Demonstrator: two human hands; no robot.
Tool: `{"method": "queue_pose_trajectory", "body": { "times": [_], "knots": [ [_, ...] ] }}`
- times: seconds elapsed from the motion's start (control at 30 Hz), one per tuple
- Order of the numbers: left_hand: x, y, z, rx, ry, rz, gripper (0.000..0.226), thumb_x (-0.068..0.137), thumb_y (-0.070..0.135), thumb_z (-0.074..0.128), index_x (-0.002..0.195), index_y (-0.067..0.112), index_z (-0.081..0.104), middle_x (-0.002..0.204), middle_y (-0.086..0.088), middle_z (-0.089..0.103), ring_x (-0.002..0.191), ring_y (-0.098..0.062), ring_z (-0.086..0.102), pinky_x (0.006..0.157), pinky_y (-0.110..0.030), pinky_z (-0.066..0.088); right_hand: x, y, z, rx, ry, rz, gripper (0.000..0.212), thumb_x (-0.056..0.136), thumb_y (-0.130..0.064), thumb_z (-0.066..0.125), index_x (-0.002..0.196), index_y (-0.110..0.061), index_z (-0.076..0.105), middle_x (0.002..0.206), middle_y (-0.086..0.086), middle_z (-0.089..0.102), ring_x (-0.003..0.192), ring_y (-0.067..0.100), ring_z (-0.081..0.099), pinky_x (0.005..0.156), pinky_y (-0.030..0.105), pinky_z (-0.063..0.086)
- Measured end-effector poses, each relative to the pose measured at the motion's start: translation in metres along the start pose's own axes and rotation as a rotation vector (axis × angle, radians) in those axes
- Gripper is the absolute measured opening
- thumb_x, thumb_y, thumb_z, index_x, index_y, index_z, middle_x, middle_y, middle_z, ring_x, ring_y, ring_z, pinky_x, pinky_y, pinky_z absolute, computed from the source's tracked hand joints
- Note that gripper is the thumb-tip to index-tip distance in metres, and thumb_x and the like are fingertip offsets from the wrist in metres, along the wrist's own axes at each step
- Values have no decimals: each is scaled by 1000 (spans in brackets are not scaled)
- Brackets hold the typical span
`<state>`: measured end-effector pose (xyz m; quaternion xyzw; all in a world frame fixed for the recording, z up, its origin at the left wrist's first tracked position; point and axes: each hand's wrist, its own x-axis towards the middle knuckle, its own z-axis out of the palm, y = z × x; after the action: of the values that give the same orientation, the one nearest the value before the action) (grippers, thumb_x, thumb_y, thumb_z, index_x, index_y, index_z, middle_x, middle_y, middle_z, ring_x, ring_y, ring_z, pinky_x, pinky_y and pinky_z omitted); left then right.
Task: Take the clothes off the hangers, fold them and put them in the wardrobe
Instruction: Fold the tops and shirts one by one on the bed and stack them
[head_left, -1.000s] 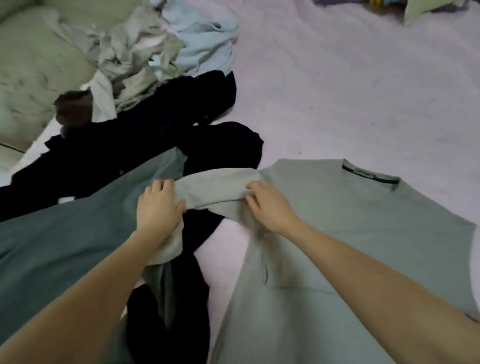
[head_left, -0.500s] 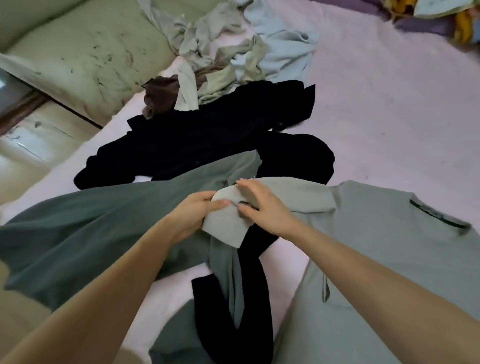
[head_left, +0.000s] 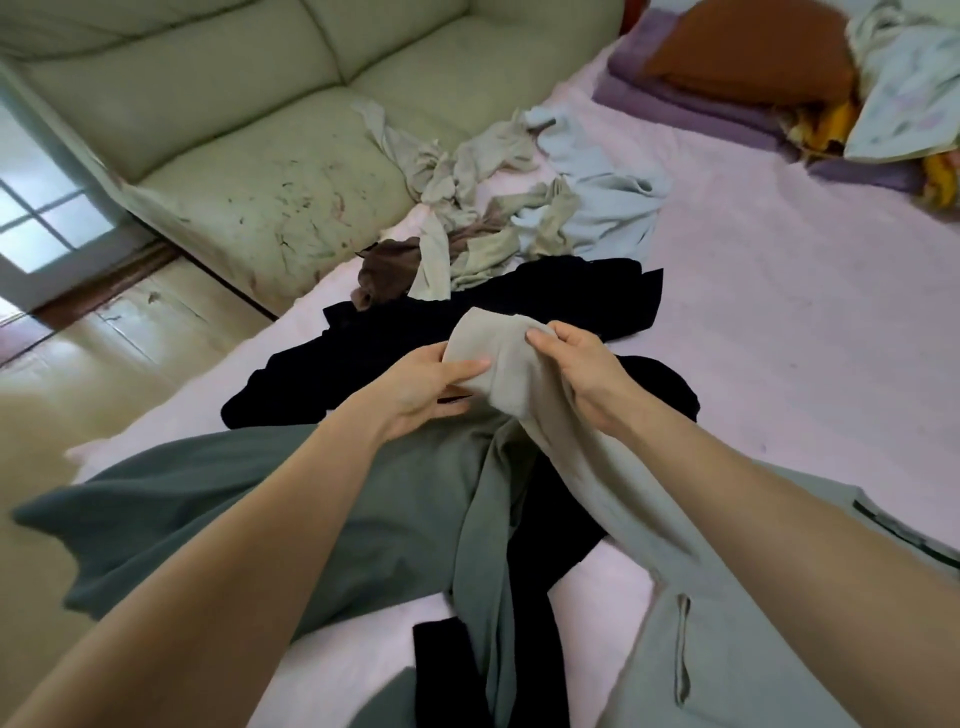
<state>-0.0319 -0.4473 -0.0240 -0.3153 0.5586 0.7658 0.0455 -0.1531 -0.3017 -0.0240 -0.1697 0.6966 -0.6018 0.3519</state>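
Left hand (head_left: 431, 387): grips the sleeve (head_left: 498, 364) end from the left, thumb on top of the cloth.
Right hand (head_left: 576, 371): grips the same sleeve end from the right, fingers curled over its edge.
Shirt (head_left: 727, 639): pale grey-green, body flat on the pink sheet (head_left: 779, 322) at lower right, sleeve raised between the hands.
Risk 1: pulling the sleeve further likely drags the body and rumples it; cause, soft loose knit with nothing pinning it.
Risk 2: sleeve may snag the dark green garment (head_left: 260, 519) or black clothes (head_left: 519, 306) lying beneath; cause, overlap.
Materials: shirt thin, matte, limp; green garment smooth, broad; black clothes featureless, folds unreadable.
Pile (head_left: 493, 218): crumpled beige and light blue cloth, beside the sofa (head_left: 260, 130).
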Motion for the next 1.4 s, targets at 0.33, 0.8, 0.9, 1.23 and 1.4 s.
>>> {"method": "queue_pose_trajectory", "body": {
  "times": [0.33, 0.8, 0.9, 1.23, 1.4],
  "knots": [
    [-6, 7, 13, 295, 51, 357, 14, 87, 10, 70, 100, 15, 71, 90, -1, 71, 85, -12, 66, 79, -29, 55, 1, -14, -12, -29, -10, 181, 42, 93, -54, 50, 117, -20, 59, 108, 9, 70, 101, 23, 65, 86, 34, 47],
    [-19, 5, 23, 883, 195, 729, 19, 77, 17, 78, 94, 21, 70, 86, 10, 68, 83, -3, 61, 72, -12, 42, -14, -42, -22, -521, -103, 147, 38, 84, -51, 65, 93, -16, 75, 94, 1, 72, 87, 16, 68, 75, 36, 61],
    [-20, 3, 24, 837, 229, 705, 17, 75, 18, 79, 90, 18, 72, 80, 9, 68, 78, -3, 61, 65, -11, 41, -11, -47, -25, -651, -143, 132, 20, 84, -18, 68, 87, 1, 70, 84, 6, 67, 80, 15, 66, 71, 31, 59],
    [-25, -5, 21, 658, 423, 453, 18, 72, 8, 79, 86, 16, 69, 80, 4, 65, 71, -4, 57, 62, -5, 40, 0, -53, 13, -842, 163, -175, 15, 75, -3, 54, 76, -6, 69, 75, 8, 68, 71, 22, 65, 68, 36, 55],
    [-35, 12, -9, -111, 349, 137, 31, 82, -19, 54, 98, 6, 65, 90, -9, 64, 87, -23, 62, 69, -24, 55, 35, -67, 63, -651, 123, -294, 10, 79, -4, 58, 77, -4, 68, 70, -1, 63, 73, 15, 59, 70, 28, 46]
  ]
}}
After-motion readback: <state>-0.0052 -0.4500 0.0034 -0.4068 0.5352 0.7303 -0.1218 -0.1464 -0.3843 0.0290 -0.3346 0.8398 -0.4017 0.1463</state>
